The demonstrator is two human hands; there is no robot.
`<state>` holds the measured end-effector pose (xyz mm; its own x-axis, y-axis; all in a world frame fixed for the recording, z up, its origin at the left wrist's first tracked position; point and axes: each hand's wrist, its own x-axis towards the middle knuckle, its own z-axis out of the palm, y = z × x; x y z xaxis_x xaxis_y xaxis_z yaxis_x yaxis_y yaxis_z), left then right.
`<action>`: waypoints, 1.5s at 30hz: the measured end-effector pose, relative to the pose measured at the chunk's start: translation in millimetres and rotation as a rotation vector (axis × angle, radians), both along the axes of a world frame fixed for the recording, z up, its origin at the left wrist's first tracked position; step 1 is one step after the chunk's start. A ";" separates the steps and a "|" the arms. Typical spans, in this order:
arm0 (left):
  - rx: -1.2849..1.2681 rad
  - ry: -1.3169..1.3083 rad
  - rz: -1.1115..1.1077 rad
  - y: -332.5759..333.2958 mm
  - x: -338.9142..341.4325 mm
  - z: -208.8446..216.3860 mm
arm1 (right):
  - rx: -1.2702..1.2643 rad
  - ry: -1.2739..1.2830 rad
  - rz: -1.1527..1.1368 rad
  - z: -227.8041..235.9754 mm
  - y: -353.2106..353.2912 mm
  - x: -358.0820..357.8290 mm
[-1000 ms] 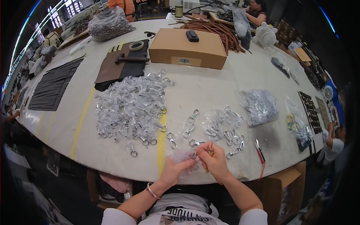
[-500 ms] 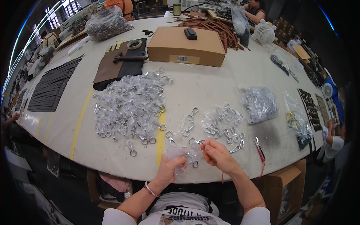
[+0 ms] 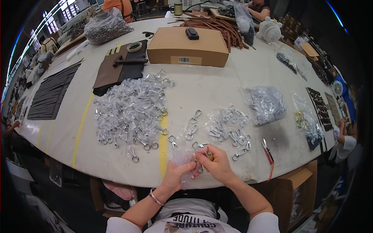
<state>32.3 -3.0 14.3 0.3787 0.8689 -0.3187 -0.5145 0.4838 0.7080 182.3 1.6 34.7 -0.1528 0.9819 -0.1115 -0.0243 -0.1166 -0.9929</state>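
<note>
My left hand (image 3: 177, 175) is closed on a crumpled clear plastic bag (image 3: 181, 156) above the table's near edge. Against it, my right hand (image 3: 217, 166) is closed too, thumb and fingertips meeting at the bag's right side. A small brass-coloured piece (image 3: 210, 156) shows between the right fingers; its kind is not clear. Part of a silver snap hook peeks out below the fingers, mostly hidden. Just beyond lie loose silver snap hooks (image 3: 190, 136) with rings. Several more, partly in clear wrapping (image 3: 227, 123), lie to the right.
A big heap of wrapped snap hooks (image 3: 128, 110) covers the left-centre. Red-handled snips (image 3: 268, 152) lie at right, near a filled plastic bag (image 3: 267, 105). Farther back are a cardboard box (image 3: 188, 47), a hammer (image 3: 130, 61) and brown straps (image 3: 217, 29). Other people work around the table.
My right hand has come left and down to the bag, and its fingers now touch the bag beside my left hand. The left hand keeps its hold. The whole view has shifted slightly.
</note>
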 end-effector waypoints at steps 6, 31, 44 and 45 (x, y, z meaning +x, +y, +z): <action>0.040 0.071 0.049 -3.8 -0.3 -7.4 | 0.143 -0.119 0.078 -1.3 -6.6 5.1; 0.175 0.120 0.124 -3.3 -7.2 -8.5 | 0.245 -0.401 0.171 -2.2 4.1 2.9; -0.040 -0.031 -0.031 -2.2 -12.1 -7.3 | 0.651 -0.604 -0.105 -10.4 7.5 -9.5; -0.030 -0.030 0.058 1.7 -13.4 -3.3 | 0.654 -0.604 -0.105 -6.9 7.3 -8.6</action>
